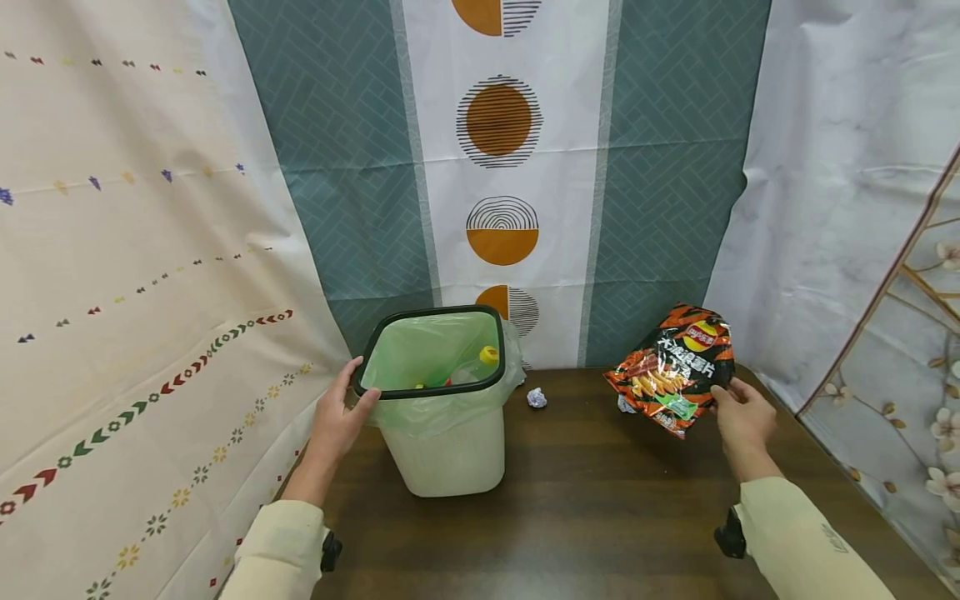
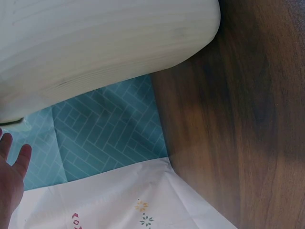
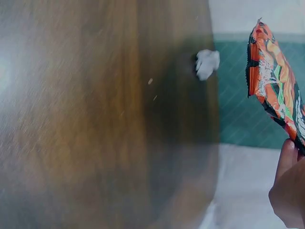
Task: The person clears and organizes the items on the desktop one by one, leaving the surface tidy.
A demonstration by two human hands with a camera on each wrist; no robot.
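Observation:
At the left stands a pale trash bin (image 1: 446,454) with a black rim and a light green liner bag (image 1: 412,350) folded over it. My left hand (image 1: 337,421) touches the rim's near left corner, thumb and fingers spread; the left wrist view shows this hand (image 2: 12,176) beside the bin (image 2: 109,43). Over at the right, my right hand (image 1: 744,415) pinches a black and orange chip bag (image 1: 671,367) by its lower right edge, raised above the table. The right wrist view shows the bag (image 3: 279,81) above the right hand (image 3: 290,186).
A crumpled paper ball (image 1: 536,397) lies on the brown wooden table (image 1: 577,517) right of the bin. Another paper ball (image 1: 626,405) is partly hidden behind the chip bag. Inside the bin is a clear bottle with a yellow cap (image 1: 489,355). Patterned cloths (image 1: 330,167) hang behind and at both sides.

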